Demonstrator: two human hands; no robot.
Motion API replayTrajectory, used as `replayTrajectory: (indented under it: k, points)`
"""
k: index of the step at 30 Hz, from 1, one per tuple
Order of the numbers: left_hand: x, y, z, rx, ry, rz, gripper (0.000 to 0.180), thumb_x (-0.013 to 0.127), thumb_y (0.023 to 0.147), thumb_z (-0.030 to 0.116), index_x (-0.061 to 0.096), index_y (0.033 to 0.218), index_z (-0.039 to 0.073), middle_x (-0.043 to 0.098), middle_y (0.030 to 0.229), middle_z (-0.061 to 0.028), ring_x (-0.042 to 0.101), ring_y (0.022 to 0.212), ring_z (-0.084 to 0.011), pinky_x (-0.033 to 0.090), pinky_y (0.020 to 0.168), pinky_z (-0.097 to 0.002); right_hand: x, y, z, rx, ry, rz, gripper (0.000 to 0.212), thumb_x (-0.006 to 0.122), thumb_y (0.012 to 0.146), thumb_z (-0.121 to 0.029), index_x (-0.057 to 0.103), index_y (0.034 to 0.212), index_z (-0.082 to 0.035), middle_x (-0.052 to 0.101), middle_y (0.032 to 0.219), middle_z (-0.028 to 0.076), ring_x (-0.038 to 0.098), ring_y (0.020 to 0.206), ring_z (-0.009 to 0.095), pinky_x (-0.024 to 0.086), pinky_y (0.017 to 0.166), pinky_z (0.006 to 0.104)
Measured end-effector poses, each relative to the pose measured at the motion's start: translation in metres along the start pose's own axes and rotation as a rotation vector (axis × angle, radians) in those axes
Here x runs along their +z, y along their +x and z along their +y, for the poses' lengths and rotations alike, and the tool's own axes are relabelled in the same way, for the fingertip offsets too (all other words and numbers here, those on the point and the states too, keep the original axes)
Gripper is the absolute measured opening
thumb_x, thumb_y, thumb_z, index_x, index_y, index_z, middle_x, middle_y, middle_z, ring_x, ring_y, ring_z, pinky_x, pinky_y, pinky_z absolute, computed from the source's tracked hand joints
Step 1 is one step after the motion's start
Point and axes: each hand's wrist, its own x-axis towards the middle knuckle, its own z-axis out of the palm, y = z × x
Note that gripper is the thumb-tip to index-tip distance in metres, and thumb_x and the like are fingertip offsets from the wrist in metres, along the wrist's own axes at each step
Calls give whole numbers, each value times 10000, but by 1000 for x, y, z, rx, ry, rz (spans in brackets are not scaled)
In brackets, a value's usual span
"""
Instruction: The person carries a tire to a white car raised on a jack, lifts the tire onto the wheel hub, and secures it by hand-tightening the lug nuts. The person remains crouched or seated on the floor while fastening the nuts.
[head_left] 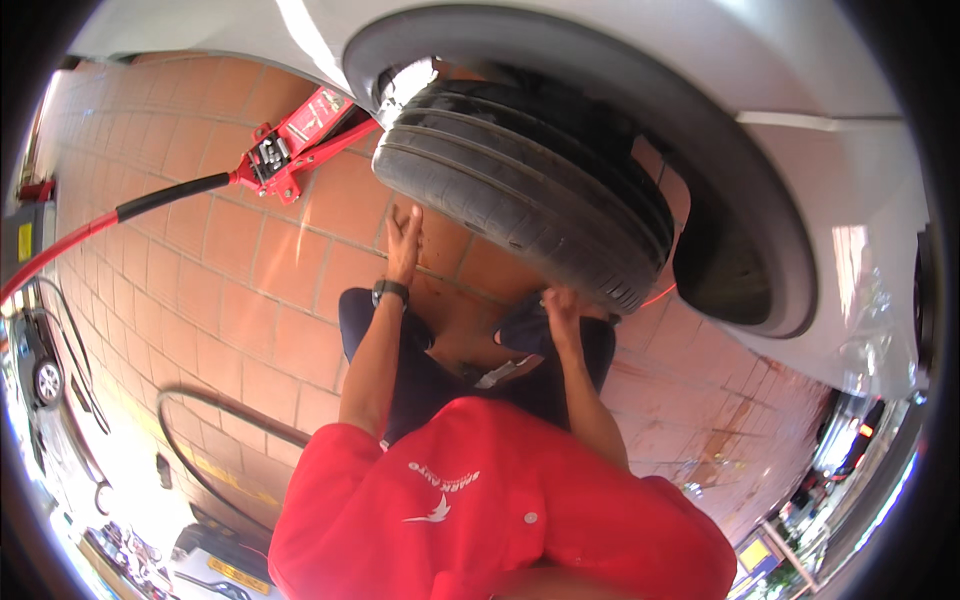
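Observation:
A black car wheel with a worn, grooved tyre (520, 190) sits within the dark wheel arch (790, 250) of a light-coloured car. Below the tyre's left end, my left hand (403, 243) is raised with its fingers stretched out and apart, nothing visible in it. At the lower right end of the tyre is my right hand (563, 312), its fingers curled in; whatever they may hold is hidden. Whether either hand touches the rubber, I cannot tell. My knees are bent beneath the wheel.
A red floor jack (290, 150) reaches under the car at the left, its long handle (170, 197) slanting toward the left edge. A dark hose (235, 410) curves over the brick-coloured paving (270, 310). Other cars stand at the far left, including one with a silver wheel (48, 383).

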Motion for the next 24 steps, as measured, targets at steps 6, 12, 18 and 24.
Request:
replayTrajectory:
  k: [6,12,18,24]
  points:
    - [-25,58,10,890,447,276,1250,1003,775,528,345,1700,5,342,1726,-259,483,1513,-423,439,1217,-533,48,9,22,-177,462,341,501,589,1146,-498,621,1283,-17,651,1198,92,612,1092,205,506,1004,388]
    - [-20,110,36,1332,267,155,1165,1089,608,516,582,1499,-37,686,1454,-203,628,1385,-360,473,1205,-496,55,42,30,-329,950,372,960,485,1042,-831,585,1388,59,627,1248,116,635,985,263,515,913,401]
    - [-4,116,60,1526,230,59,1216,1072,541,633,594,1456,-9,645,1401,-210,627,1299,-412,497,1130,-558,51,51,21,-333,940,453,922,487,1043,-837,624,1268,47,594,1091,84,632,895,238,521,809,362]
    - [14,99,66,1553,270,-1,1238,1092,452,639,632,1440,53,569,1376,-190,564,1293,-421,506,1073,-577,42,54,16,-167,894,625,1052,379,999,-935,645,1231,56,635,1020,104,655,878,267,541,842,395]
